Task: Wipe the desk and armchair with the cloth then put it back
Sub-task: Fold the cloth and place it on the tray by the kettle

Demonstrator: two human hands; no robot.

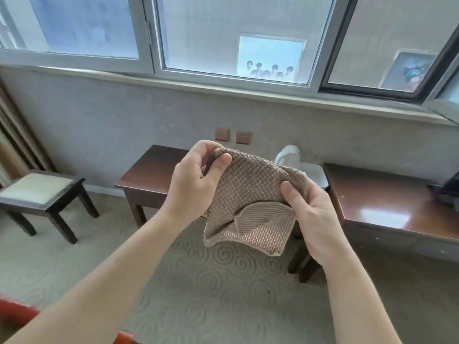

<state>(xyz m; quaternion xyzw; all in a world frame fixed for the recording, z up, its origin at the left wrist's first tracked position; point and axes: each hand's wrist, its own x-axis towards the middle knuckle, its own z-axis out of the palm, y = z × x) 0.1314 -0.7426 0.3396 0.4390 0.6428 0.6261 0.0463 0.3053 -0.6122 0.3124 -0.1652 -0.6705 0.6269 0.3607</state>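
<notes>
Head view: desk (387, 202) ahead, untouched. We hold cloth (250, 202) in air before it, left hand (196, 180) pinching top corner, right hand (310, 214) clamping side edge. Cloth looks soft, light, floppy; best bunched in palm.

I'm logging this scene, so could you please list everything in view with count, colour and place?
cloth: one, beige, held up mid-frame
small table: one, dark brown, behind the cloth
desk: one, dark brown, right
stool: one, dark frame with cream seat, left
wall plates: two, tan, under the sill
kettle: one, white, behind the cloth
carpet: beige swirls, floor
left hand: pinches the cloth's top corner
right hand: grips the cloth's right edge
</notes>
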